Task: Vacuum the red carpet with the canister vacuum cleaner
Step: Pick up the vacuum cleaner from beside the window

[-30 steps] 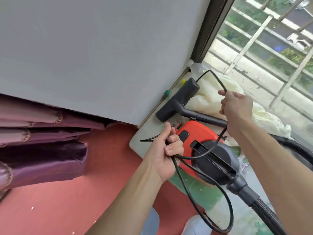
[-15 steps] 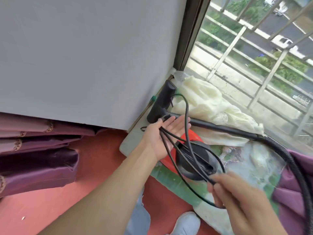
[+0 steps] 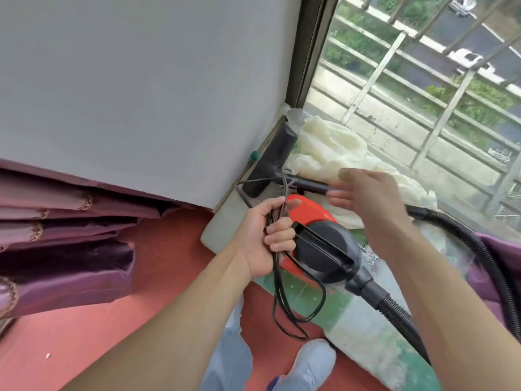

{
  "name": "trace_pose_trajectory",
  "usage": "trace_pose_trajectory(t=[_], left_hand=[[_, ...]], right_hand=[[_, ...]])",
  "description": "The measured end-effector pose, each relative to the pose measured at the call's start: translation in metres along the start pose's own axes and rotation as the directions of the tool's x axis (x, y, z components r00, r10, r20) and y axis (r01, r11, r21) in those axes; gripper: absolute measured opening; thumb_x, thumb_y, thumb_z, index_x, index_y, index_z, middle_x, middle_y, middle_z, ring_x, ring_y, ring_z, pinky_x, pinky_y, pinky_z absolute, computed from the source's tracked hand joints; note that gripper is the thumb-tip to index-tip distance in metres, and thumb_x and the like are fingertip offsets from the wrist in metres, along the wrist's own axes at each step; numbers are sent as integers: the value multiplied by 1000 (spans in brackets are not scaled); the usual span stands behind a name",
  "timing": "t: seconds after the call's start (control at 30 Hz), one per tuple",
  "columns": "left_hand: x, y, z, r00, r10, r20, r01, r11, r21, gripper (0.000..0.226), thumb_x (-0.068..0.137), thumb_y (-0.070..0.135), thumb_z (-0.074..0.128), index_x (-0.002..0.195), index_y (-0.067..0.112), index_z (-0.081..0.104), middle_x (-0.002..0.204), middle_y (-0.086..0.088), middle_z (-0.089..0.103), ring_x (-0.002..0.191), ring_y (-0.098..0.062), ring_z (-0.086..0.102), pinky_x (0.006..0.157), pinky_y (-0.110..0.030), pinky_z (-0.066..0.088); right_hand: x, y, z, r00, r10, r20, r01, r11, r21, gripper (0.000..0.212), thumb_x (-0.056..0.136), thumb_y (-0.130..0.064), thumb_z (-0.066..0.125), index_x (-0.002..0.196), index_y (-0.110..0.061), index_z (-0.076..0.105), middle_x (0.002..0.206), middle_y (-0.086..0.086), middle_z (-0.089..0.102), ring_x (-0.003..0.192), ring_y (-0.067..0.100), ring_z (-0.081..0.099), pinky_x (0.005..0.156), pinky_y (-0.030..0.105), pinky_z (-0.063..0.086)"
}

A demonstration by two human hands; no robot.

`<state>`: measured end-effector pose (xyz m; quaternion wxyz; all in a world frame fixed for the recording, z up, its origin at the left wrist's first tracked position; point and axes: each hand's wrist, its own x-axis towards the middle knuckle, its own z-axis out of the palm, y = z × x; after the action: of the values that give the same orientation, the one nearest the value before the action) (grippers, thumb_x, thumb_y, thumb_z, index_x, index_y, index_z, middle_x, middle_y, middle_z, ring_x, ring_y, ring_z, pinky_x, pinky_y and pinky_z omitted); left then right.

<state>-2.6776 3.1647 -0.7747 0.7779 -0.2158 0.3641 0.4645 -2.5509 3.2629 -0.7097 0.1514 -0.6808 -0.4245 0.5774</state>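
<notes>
- Head view: left hand grips a looped black power cord in its fist.
- Right hand: blurred, fingers spread, holding nothing.
- Red-and-black canister vacuum cleaner: on a green-and-white mat, beside the red carpet.

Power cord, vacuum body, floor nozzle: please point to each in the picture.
power cord [image 3: 276, 275], head view, on the hanging strands
vacuum body [image 3: 324, 249], head view, on its black top
floor nozzle [image 3: 277, 153], head view, on its upper end

L hand, R hand, forearms bare; lt-blue denim trousers; pale blue-grey sneaker.
</notes>
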Motion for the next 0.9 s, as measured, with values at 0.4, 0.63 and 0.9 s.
trace_pose_trajectory(t=[0.4,0.63,0.9], left_hand=[[-19,-2,-29,973,-229,-31,231,971,70,28,87,24,59,63,16,48,44,8,27,33,-5,28,30,-14,25],[-4,1,-17,941,-58,-335,-68,933,-353,31,102,12,50,71,9,46,48,3,40,28,-7,35,30,-15,38],[-4,3,0,831,54,-554,-305,877,-372,38,106,10,45,68,7,48,37,-7,47,24,-17,51,27,-27,46]], right_hand=[[43,16,67,974,205,99,-224,940,258,28,91,9,40,85,-9,60,66,2,48,40,9,42,50,22,38],[-38,13,23,990,-9,139,-14,987,163,26,90,-16,54,66,-20,61,79,5,69,80,16,66,82,35,50],[-24,-12,-40,990,34,-139,93,585,806,25,104,-33,41,103,-11,54,60,1,51,47,17,50,62,32,53]])
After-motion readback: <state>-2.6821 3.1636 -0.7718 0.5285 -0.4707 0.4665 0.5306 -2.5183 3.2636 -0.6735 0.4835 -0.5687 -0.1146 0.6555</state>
